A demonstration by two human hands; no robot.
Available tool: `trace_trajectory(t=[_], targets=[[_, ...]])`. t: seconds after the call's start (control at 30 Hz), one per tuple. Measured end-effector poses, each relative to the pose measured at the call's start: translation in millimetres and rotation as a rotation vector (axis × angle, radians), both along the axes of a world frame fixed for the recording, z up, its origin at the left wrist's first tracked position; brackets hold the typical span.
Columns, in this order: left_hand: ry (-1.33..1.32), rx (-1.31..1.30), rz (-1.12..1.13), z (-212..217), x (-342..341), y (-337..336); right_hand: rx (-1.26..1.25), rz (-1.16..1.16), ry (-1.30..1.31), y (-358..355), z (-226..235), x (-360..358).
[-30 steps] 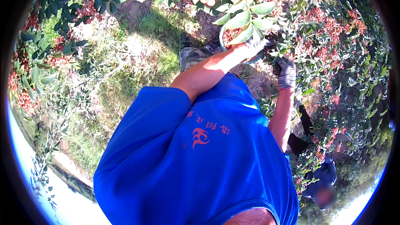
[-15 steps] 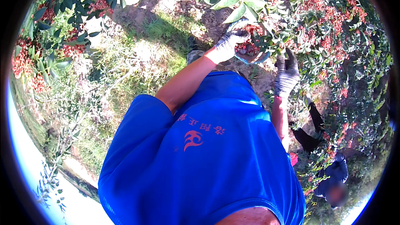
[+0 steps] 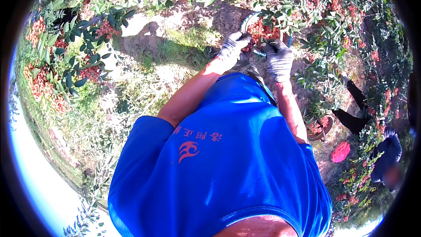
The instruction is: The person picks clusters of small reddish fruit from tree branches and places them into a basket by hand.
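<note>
In front of my body is a round basket with a pale blue rim [image 3: 249, 19], holding small red berries [image 3: 262, 31]. My left hand [image 3: 232, 48], in a striped grey glove, is at the near left side of the basket. Its fingers are bunched together beside the berries, and what they grip is hidden. My right hand [image 3: 279, 59], gloved alike, reaches over the near right side of the basket. Thumb and fingers curl together there, and anything between them is too small to make out. Leafy twigs hang over the basket's far right part.
Berry-laden branches [image 3: 335, 4] crowd the far and right sides, with more red clusters [image 3: 44, 83] at the left. Right of my forearm are another container of berries [image 3: 323, 127] and a bright pink object [image 3: 340, 152]. Another person in dark clothes [image 3: 388, 156] is at the lower right.
My right hand has come left and up from beside the branches to the basket, its fingers now curled. My left hand has shifted slightly left. The view has turned, showing more at the right.
</note>
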State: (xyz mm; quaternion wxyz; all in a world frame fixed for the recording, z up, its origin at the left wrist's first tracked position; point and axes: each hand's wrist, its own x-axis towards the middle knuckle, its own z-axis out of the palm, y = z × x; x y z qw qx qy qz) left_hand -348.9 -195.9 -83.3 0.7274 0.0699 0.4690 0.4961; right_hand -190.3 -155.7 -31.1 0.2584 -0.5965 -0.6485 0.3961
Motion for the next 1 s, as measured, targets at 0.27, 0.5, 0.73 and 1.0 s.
trace_trajectory(t=[0.27,0.5,0.73,1.0], targets=[[-0.03,-0.103,-0.132,-15.5,-7.2,11.7,0.054,-0.299,-0.019,-29.3,-23.5,10.0],[-0.066,-0.093,-0.431,9.7,28.7,-2.8,-0.137,-0.626,0.152,-70.6,-38.0,45.8],[-0.089,-0.071,-0.488,-0.4,35.8,-16.7,-0.18,-0.993,0.516,-107.2,-71.6,118.0],[-0.126,-0.21,-0.459,-75.4,79.6,49.8,-0.439,-1.061,0.046,-220.9,-144.7,176.1]])
